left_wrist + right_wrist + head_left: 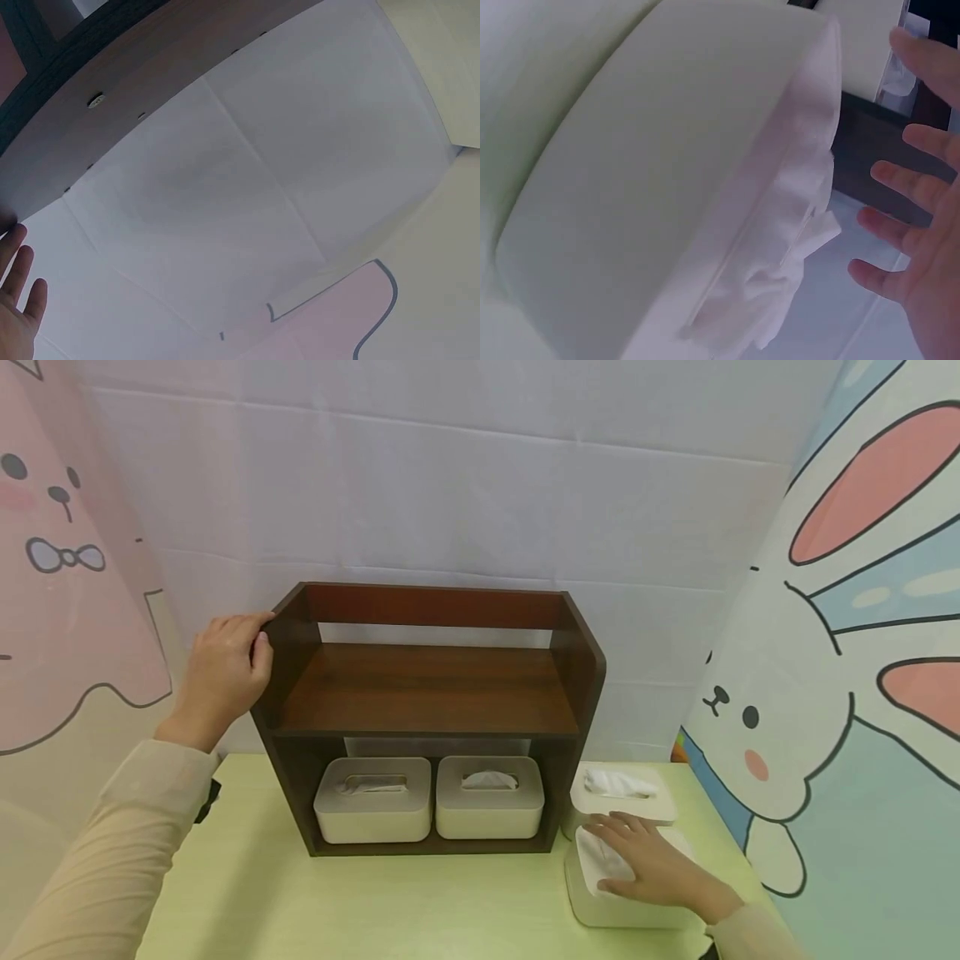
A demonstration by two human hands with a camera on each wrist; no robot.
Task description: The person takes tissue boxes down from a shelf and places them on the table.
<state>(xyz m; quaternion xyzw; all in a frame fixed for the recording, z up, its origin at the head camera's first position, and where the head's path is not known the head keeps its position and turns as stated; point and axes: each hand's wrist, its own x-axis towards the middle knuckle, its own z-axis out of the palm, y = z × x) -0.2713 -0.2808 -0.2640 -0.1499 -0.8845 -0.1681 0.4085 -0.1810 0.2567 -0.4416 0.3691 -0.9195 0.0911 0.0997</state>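
Note:
A dark brown two-tier wooden shelf (427,689) stands against the white backdrop. At the upper edge of its left side panel, my left hand (228,664) touches the wood from outside, its fingers (19,274) extended in the left wrist view. Over a white tissue box (626,910) at the front right hovers my right hand (652,860), fingers spread. The right wrist view shows white tissue (780,255) bulging from that box's top, with a gap to the hand. Just behind it sits another tissue box (622,789) with tissue poking from its slot.
Two white tissue boxes, a left one (373,802) and a right one (490,797), stand side by side on the lower tier. The pale yellow-green tabletop (397,910) carries everything. Cartoon-printed cloths flank it, with a rabbit print (772,718) on the right.

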